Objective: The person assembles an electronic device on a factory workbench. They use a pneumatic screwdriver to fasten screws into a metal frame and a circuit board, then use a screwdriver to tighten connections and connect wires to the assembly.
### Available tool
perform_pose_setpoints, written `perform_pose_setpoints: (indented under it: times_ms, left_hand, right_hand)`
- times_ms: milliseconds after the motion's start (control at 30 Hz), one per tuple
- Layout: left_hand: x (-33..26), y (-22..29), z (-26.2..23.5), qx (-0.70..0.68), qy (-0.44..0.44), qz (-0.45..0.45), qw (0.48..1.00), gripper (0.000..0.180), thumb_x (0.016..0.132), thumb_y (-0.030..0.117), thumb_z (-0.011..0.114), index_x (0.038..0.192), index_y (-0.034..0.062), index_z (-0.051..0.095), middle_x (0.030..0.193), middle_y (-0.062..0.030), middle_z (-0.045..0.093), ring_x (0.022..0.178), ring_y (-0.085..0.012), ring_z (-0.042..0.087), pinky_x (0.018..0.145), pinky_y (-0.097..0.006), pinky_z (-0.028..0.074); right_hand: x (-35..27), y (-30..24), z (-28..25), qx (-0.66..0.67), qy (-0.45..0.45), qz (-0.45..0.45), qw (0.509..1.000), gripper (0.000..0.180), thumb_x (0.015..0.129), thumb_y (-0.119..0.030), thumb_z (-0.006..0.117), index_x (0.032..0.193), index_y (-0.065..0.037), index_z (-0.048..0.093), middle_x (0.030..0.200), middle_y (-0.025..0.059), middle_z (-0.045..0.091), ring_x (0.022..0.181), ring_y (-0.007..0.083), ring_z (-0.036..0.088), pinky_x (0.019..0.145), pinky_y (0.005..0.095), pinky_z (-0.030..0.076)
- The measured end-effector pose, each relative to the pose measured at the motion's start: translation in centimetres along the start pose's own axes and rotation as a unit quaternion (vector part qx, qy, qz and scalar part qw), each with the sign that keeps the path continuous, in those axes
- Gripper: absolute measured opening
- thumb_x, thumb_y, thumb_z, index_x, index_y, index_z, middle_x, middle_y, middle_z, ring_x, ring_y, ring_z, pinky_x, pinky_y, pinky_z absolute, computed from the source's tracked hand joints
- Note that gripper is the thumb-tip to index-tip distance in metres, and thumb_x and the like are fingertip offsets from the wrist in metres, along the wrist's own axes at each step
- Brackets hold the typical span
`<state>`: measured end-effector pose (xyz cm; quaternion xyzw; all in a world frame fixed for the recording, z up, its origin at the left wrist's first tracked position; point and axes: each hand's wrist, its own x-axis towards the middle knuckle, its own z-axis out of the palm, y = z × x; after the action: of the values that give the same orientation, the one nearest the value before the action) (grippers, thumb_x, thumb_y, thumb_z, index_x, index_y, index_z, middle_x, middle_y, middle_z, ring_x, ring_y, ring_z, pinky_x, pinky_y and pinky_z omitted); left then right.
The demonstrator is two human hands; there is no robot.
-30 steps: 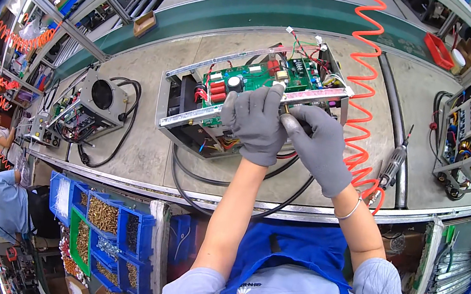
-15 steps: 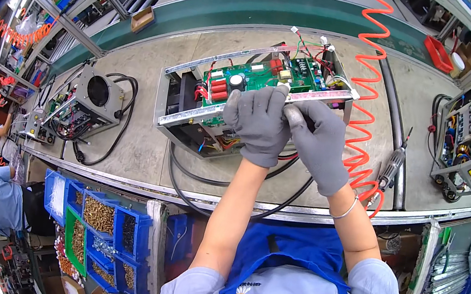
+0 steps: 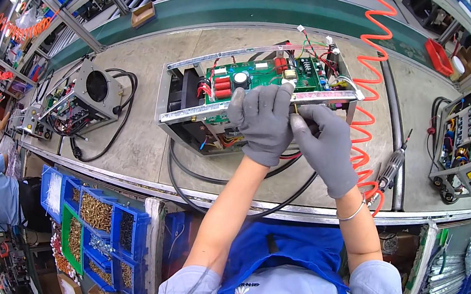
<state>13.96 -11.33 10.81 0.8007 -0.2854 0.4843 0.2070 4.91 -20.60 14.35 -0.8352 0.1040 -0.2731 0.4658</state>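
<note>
In front of me stands an open metal chassis [image 3: 188,115] with a green circuit board [image 3: 263,75] inside. My left hand [image 3: 261,123], in a grey glove, lies over the chassis's front rail, its fingers curled across to the board side. Its index fingertip is beside a white connector [image 3: 288,83]; the other fingertips are partly hidden. My right hand [image 3: 325,148], also gloved, is just right of it. Thumb and forefinger pinch a thin yellowish wire [image 3: 296,109] at the rail. Red cylindrical parts [image 3: 221,87] sit on the board's left, and loose wires rise at the back.
An orange coiled hose [image 3: 370,76] hangs right of the chassis, near a power screwdriver [image 3: 393,167]. Other open units stand left [image 3: 85,94] and right [image 3: 463,148]. A black cable [image 3: 199,176] loops in front. Blue bins [image 3: 139,237] of fasteners hang below the bench edge.
My right hand has shifted slightly right and down, away from the left fingers, and the thin yellowish wire now shows at its fingertips. The left hand stays over the rail.
</note>
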Motion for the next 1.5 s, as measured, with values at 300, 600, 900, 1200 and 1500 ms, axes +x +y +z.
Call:
perform_pose_setpoints:
  times_ms: [300, 600, 900, 1200, 1500]
  left_hand:
    - [-0.1, -0.4, 0.0, -0.034, 0.006, 0.008, 0.999, 0.030, 0.080, 0.030, 0.061, 0.108, 0.0207, 0.068, 0.102, 0.0047, 0.061, 0.103, -0.0157, 0.053, 0.103, -0.043, 0.028]
    - [0.2, -0.6, 0.0, -0.054, 0.008, 0.023, 0.998, 0.022, 0.081, 0.023, 0.061, 0.101, 0.0214, 0.069, 0.094, 0.0066, 0.064, 0.093, -0.0132, 0.058, 0.100, -0.040, 0.029]
    - [0.3, -0.6, -0.2, -0.053, 0.004, 0.018, 0.998, 0.020, 0.082, 0.026, 0.060, 0.100, 0.0223, 0.069, 0.093, 0.0076, 0.064, 0.094, -0.0119, 0.058, 0.101, -0.039, 0.028]
    - [0.2, -0.9, -0.2, -0.054, -0.002, 0.022, 0.998, 0.019, 0.083, 0.025, 0.059, 0.099, 0.0225, 0.068, 0.092, 0.0073, 0.063, 0.093, -0.0117, 0.058, 0.101, -0.040, 0.028]
    - [0.3, -1.1, 0.0, -0.064, 0.003, 0.016, 0.998, 0.019, 0.082, 0.026, 0.059, 0.098, 0.0228, 0.068, 0.091, 0.0070, 0.062, 0.092, -0.0115, 0.058, 0.100, -0.040, 0.029]
  right_hand:
    - [-0.9, 0.7, -0.3, 0.081, -0.003, 0.005, 0.997, 0.020, 0.091, -0.019, 0.066, 0.098, 0.000, 0.070, 0.076, 0.0084, 0.066, 0.063, 0.0151, 0.058, 0.062, 0.0297, 0.048]
    - [0.0, 0.6, 0.4, 0.039, 0.034, -0.064, 0.997, 0.018, 0.090, -0.018, 0.067, 0.097, -0.003, 0.070, 0.081, 0.0123, 0.067, 0.073, 0.0252, 0.065, 0.067, 0.0354, 0.051]
    - [-0.2, 0.4, 1.2, 0.141, -0.003, 0.067, 0.988, 0.015, 0.090, -0.018, 0.067, 0.095, -0.004, 0.069, 0.082, 0.0122, 0.066, 0.076, 0.0287, 0.066, 0.068, 0.0361, 0.052]
    - [-0.3, 0.2, 1.9, -0.090, 0.100, -0.138, 0.981, 0.011, 0.090, -0.015, 0.067, 0.094, -0.004, 0.068, 0.076, 0.0107, 0.063, 0.065, 0.0254, 0.061, 0.061, 0.0343, 0.049]
    - [-0.4, -0.7, 1.4, 0.293, -0.013, 0.149, 0.944, 0.023, 0.098, -0.020, 0.061, 0.098, 0.002, 0.068, 0.079, -0.0014, 0.062, 0.069, 0.0041, 0.052, 0.059, 0.0226, 0.045]
